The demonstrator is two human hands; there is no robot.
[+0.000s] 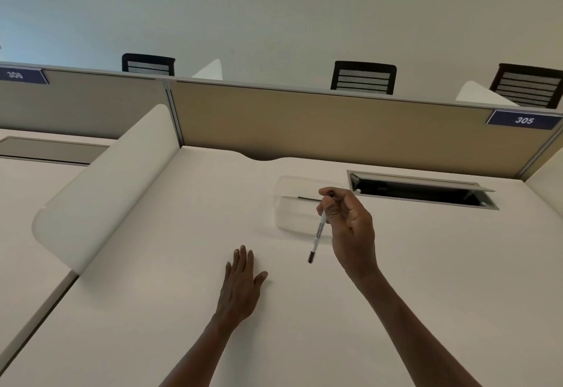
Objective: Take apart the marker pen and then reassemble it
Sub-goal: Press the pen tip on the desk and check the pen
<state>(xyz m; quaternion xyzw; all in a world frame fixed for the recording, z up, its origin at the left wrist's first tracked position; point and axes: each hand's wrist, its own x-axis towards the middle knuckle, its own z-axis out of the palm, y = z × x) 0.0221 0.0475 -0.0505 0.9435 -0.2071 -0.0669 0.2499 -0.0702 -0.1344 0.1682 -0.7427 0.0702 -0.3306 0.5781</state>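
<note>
The marker pen (318, 228) is in the air above the desk, held steeply, its white barrel printed with lettering too small to read. Its dark lower end points down toward the desk surface, and a dark end shows at the top between the fingertips. The right hand (350, 228) grips it near the upper end — thumb and forefinger pinched on the barrel, the other fingers curled in toward the palm. The pen appears whole; whether a cap is on it cannot be told.

Just behind the pen and the hand lies a clear plastic tray (292, 203) on the desk, with a thin dark rod-like piece (309, 198) inside it, partly hidden by the fingers.

The left hand (242, 283) rests flat on the desk (152, 295), palm down, fingers spread and holding nothing — well apart from the pen.

To the right of the tray an open cable hatch (423, 191) is set in the desk. A rounded white divider (103, 188) stands at the left, a tan partition panel (304, 118) runs along the back, and a blue label reading 305 (524, 120) sits at its right end. Black mesh chair backs (364, 78) show beyond it.
</note>
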